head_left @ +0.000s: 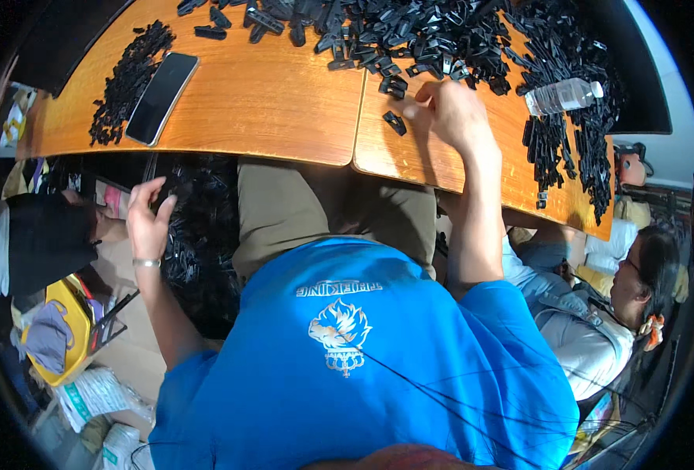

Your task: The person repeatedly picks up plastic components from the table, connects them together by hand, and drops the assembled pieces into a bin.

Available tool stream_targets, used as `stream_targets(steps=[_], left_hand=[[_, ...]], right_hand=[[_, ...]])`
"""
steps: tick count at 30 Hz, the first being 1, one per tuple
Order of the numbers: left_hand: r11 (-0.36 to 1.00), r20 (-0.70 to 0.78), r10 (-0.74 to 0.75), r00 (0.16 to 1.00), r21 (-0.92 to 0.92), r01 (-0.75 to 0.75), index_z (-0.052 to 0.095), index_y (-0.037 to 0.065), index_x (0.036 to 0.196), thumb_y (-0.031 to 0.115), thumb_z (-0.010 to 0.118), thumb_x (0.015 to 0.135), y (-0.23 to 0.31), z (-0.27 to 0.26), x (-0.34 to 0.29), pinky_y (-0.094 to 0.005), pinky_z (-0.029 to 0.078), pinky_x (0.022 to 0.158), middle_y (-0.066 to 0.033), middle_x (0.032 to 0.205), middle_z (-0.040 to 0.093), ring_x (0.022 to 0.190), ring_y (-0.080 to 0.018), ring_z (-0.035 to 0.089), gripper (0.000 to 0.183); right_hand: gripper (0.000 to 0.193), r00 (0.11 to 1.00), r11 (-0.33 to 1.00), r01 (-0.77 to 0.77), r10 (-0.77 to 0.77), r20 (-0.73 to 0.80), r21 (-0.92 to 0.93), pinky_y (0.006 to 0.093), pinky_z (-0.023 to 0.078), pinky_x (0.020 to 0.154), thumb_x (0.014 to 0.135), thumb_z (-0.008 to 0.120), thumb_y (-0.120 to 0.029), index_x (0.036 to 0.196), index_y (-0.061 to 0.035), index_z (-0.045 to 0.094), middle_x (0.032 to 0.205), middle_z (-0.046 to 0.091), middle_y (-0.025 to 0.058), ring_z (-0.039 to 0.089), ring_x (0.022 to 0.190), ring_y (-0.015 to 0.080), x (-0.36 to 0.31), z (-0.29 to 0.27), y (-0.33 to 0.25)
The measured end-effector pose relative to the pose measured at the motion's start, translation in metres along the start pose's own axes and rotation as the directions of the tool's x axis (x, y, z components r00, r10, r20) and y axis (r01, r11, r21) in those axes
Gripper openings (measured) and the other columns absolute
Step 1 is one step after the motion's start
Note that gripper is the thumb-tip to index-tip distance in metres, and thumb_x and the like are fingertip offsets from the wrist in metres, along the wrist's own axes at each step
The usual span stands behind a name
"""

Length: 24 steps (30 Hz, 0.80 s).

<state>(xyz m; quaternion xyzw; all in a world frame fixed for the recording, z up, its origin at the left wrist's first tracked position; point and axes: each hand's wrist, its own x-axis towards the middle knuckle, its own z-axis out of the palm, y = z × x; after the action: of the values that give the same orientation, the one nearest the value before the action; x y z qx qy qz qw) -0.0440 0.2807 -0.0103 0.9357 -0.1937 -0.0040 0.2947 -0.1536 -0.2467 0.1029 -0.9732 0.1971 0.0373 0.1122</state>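
Note:
My right hand [452, 113] hovers over the near part of the table, its thumb and forefinger apart and slightly blurred, with nothing visible between them. Just left of its fingertips lies a single small black plastic clip-like piece [394, 122]. Beyond it another one or two such pieces [394, 84] lie at the edge of a big heap of black plastic pieces [417, 35]. My left hand [149, 218] is off the table at the left, thumb and fingers spread and holding nothing. It is beside a black plastic bag [200, 235] on the floor side.
A smartphone [163, 99] lies beside a pile of tiny black parts [131, 78] on the wooden table [276, 110]. At right, a clear bottle [564, 97] rests on long black strips [550, 149]. One person [597, 337] sits at right; another person's dark clothing [49, 243] shows at left.

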Motion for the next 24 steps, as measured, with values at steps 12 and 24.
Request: stream_targets(steps=[12, 24], left_hand=[[0.903, -0.160, 0.358, 0.920, -0.191, -0.385, 0.073, 0.000, 0.119, 0.000, 0.074, 0.094, 0.142, 0.074, 0.130, -0.0390, 0.058, 0.090, -0.0138, 0.112, 0.070, 0.103, -0.0304, 0.071, 0.025], [0.792, -0.104, 0.564, 0.820, 0.349, -0.501, 0.075, 0.012, 0.116, 0.005, 0.082, 0.086, 0.160, 0.109, 0.266, -0.0462, 0.053, 0.098, -0.0047, 0.124, 0.067, 0.121, -0.0294, 0.062, 0.031]], right_hand=[[0.029, 0.976, 0.959, 0.182, -0.149, -0.161, 0.217, 0.0488, 0.057, 0.089, 0.092, 0.078, -0.011, 0.121, -0.0101, 0.076, 0.111, 0.072, 0.0180, 0.071, 0.103, 0.0417, -0.016, 0.067, -0.043], [0.029, 0.970, 0.944, 0.238, -0.219, -0.104, 0.230, 0.0513, 0.059, 0.086, 0.096, 0.073, -0.007, 0.125, -0.0075, 0.071, 0.116, 0.072, 0.0195, 0.072, 0.101, 0.0442, -0.022, 0.074, -0.057]])
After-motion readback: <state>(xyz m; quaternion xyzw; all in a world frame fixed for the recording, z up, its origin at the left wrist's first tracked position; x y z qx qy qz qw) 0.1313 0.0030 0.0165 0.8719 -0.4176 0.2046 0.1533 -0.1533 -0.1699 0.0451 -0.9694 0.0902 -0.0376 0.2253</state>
